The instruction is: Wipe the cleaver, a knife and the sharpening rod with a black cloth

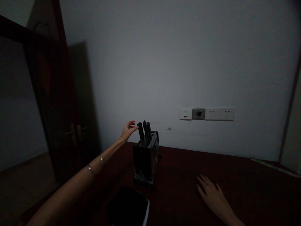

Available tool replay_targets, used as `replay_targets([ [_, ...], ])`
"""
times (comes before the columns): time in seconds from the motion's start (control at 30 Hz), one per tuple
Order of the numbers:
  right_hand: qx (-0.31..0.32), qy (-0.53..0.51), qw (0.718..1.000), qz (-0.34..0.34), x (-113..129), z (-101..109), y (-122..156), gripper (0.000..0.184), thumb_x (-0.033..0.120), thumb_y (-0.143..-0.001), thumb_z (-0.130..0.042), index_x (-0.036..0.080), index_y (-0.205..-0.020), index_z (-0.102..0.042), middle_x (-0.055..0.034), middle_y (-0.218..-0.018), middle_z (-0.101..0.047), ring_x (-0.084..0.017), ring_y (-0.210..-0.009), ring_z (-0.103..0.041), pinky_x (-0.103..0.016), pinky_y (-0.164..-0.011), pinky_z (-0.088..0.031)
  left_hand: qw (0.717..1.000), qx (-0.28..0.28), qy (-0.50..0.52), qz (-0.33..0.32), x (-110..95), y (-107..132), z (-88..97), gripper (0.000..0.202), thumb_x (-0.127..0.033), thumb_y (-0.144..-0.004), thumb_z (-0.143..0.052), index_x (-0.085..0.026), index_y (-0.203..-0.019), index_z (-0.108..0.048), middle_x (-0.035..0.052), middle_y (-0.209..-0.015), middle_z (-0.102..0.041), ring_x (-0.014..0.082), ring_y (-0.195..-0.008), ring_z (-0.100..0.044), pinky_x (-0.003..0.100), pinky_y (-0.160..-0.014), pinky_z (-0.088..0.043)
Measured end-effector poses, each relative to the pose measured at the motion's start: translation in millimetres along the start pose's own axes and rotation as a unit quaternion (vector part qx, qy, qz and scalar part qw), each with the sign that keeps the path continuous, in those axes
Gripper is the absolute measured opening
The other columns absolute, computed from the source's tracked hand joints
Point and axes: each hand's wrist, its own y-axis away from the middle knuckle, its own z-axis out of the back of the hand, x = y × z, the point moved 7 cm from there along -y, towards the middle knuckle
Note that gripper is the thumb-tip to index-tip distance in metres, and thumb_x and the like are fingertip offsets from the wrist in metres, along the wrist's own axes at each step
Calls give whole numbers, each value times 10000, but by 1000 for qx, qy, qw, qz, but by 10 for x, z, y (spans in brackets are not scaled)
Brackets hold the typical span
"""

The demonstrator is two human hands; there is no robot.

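A dark knife block [143, 160] stands upright on the dark red table. Several black-handled knives [146, 130] rise from its top, their blades hidden inside. My left hand [129, 129] reaches in from the left, fingers apart, with its fingertips at the leftmost knife handle; whether they touch it I cannot tell. Two silver bracelets circle the left forearm. My right hand [211, 194] lies palm down on the table to the right of the block, fingers spread, holding nothing.
A black, flat-topped object with a pale edge [147, 212] sits at the table's front. Wall sockets and switches [207, 114] line the pale wall behind the table [181, 169]. At the left stands a dark door [63, 103] with a metal handle. A thin flat strip [275, 167] lies at the back right.
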Motion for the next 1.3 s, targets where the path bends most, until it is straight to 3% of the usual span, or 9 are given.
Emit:
replay_targets([
  [0.13, -2, 16, 1000, 9, -7, -29, 3, 532, 367, -856, -279, 142, -1303, -461, -116, -1399, -387, -270, -1297, -329, -524, -1033, -246, 998, 30, 38, 43, 230, 2, -139, 442, -297, -509, -729, -154, -884, -545, 7, -779, -565, 126, -675, -551, 275, -619, -471],
  [0.33, -19, -7, 1000, 5, -22, -47, -1, 524, 366, -853, -291, 143, -1287, -482, -125, -1390, -403, -281, -1288, -344, -535, -1028, -251, 994, 33, 61, 79, 372, 7, -274, 423, -257, -510, -724, -154, -875, -535, 3, -763, -575, 132, -703, -548, 240, -607, -439],
  [0.77, -10, -13, 1000, -1, -13, -25, 6, 536, 383, -853, -278, 147, -1292, -475, -114, -1395, -400, -275, -1291, -340, -528, -1039, -230, 994, 9, 52, 93, 379, -2, -395, 327, -227, -499, -714, -151, -756, -527, -34, -668, -531, 112, -646, -498, 220, -588, -383],
  [1.07, -12, -20, 1000, -1, -17, -22, 0, 530, 376, -846, -296, 143, -1283, -487, -121, -1383, -417, -277, -1287, -348, -534, -1038, -231, 993, 22, 50, 106, 378, 23, -492, 173, -161, -523, -593, -156, -677, -514, -40, -590, -504, 113, -574, -480, 225, -534, -391],
  [1.3, -26, -26, 999, 1, -20, -23, 7, 526, 388, -847, -293, 156, -1269, -505, -119, -1373, -432, -279, -1281, -358, -525, -1038, -240, 992, 27, 42, 113, 411, 42, -506, 110, -159, -630, -616, -143, -684, -522, -36, -608, -508, 98, -559, -485, 213, -512, -388],
])
